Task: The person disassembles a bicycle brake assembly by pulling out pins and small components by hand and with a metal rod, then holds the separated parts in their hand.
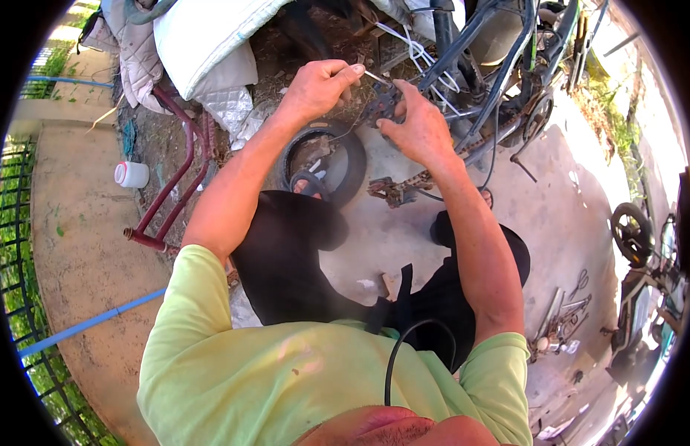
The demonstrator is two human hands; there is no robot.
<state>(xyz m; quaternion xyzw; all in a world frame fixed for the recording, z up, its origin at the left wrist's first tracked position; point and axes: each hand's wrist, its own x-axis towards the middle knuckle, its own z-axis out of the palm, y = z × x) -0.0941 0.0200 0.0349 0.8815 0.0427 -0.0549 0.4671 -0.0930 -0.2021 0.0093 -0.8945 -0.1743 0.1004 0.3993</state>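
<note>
My left hand (324,91) is closed around a thin, light-coloured metal rod (376,78), which points right toward a dark bicycle part; its exact kind is hidden. Curled around that dark metal part (378,106) is my right hand (420,128), thumb and index finger on either side. The part lies beside the tubes of an upturned-looking bicycle frame (475,44). Below my hands a chain and derailleur-like piece (393,192) hangs near the ground. A black tyre (350,167) lies by my left foot.
A dark red frame (189,160) and a white jar with a red lid (131,175) are at left. White padded sheeting (203,44) lies at the top. Hand tools (560,320) are on the concrete at right, near a small black wheel (632,235).
</note>
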